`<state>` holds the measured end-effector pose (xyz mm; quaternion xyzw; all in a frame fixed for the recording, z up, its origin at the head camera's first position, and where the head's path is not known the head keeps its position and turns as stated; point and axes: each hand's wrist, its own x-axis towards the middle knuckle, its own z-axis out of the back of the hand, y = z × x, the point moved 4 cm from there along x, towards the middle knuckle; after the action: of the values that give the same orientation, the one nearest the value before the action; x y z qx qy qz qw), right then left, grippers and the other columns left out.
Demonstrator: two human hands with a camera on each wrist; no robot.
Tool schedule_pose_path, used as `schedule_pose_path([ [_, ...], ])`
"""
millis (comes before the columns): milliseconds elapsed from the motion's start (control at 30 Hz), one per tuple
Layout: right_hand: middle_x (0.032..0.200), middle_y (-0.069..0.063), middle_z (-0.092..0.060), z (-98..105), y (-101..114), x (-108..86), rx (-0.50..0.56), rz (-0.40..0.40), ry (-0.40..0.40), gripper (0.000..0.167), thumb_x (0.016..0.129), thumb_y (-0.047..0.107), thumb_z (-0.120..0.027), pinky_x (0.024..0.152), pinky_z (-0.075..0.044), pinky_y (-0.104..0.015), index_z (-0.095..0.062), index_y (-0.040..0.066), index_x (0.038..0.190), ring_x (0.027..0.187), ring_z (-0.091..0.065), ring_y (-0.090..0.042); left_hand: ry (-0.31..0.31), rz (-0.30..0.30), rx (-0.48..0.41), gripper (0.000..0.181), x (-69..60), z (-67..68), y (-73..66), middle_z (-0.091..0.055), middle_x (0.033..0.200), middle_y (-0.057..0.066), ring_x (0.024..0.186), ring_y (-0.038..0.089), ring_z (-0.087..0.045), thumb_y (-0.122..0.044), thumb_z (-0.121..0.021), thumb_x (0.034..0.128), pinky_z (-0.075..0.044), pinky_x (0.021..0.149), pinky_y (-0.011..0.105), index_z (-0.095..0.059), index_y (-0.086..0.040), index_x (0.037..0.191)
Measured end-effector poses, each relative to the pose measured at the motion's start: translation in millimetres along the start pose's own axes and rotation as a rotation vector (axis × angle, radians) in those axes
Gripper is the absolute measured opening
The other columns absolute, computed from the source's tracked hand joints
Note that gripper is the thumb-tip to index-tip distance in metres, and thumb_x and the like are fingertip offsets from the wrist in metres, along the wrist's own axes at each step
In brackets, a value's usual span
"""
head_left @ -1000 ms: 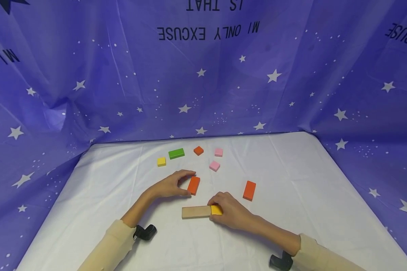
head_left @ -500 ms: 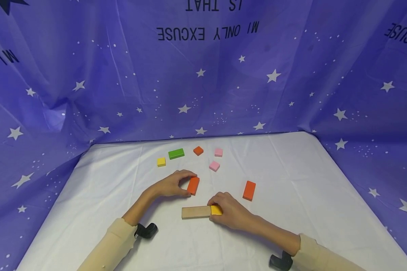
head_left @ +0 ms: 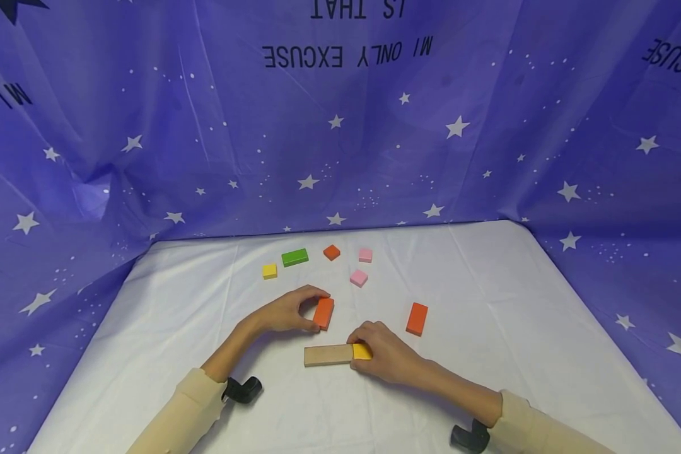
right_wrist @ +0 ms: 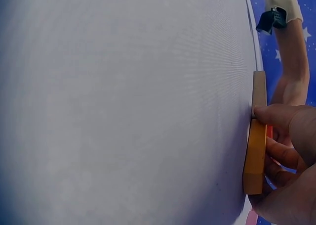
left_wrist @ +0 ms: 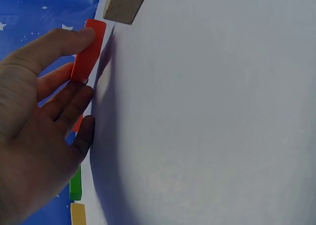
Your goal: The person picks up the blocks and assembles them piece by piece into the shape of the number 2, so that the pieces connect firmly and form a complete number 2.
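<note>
My left hand pinches a red rectangular block between thumb and fingers, left of the table's middle. In the left wrist view the thumb lies across this red block; whether it touches the cloth I cannot tell. My right hand grips a yellow block, partly hidden under it. That block stands end to end with a plain wooden block, and the right thumb sits at their joint in the right wrist view, where the yellow block shows its long side.
Farther back lie a yellow block, a green block, a small red block and two pink blocks. Another red rectangular block rests right of the hands. A purple starry curtain borders the white-clothed table.
The left hand has shifted the red block very slightly toward the wooden block in the last half second. My right hand and the yellow block stay put.
</note>
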<state>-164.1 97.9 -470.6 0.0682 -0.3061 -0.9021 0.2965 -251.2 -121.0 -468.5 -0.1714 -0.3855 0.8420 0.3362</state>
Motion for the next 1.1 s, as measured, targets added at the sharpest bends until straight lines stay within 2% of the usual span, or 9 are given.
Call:
schedule_pose_path([
  [433, 0.100, 0.005, -0.060, 0, -1, 0.2, 0.005, 0.000, 0.007, 0.024, 0.084, 0.018, -0.080, 0.073, -0.043, -0.024, -0.068, 0.015, 0.104, 0.092, -0.048, -0.014, 0.055, 0.009, -0.020, 0.065, -2.6, -6.7, -12.5, -0.054, 0.137, 0.003, 0.128, 0.023, -0.047, -0.017, -0.083, 0.0789, -0.033, 0.113, 0.045, -0.056, -0.011, 0.138],
  [700, 0.101, 0.003, -0.060, 1, 0, -0.3, 0.002, 0.003, 0.008, 0.024, 0.084, 0.018, -0.080, 0.073, -0.043, -0.024, -0.068, 0.014, 0.105, 0.092, -0.048, -0.015, 0.081, 0.011, -0.001, 0.064, -5.1, -11.1, -14.5, -0.055, 0.136, 0.001, 0.129, 0.022, -0.046, -0.019, -0.083, 0.0794, -0.033, 0.113, 0.045, -0.057, -0.013, 0.137],
  [1100, 0.099, 0.006, -0.060, 0, 0, 0.1, 0.001, 0.021, -0.009, 0.023, 0.083, 0.017, -0.080, 0.074, -0.042, -0.024, -0.068, 0.014, 0.103, 0.091, -0.048, -0.013, 0.088, 0.030, 0.016, 0.062, -8.5, -14.1, -13.1, -0.054, 0.138, 0.002, 0.132, 0.024, -0.045, -0.022, -0.082, 0.0798, -0.032, 0.114, 0.048, -0.058, -0.015, 0.136],
])
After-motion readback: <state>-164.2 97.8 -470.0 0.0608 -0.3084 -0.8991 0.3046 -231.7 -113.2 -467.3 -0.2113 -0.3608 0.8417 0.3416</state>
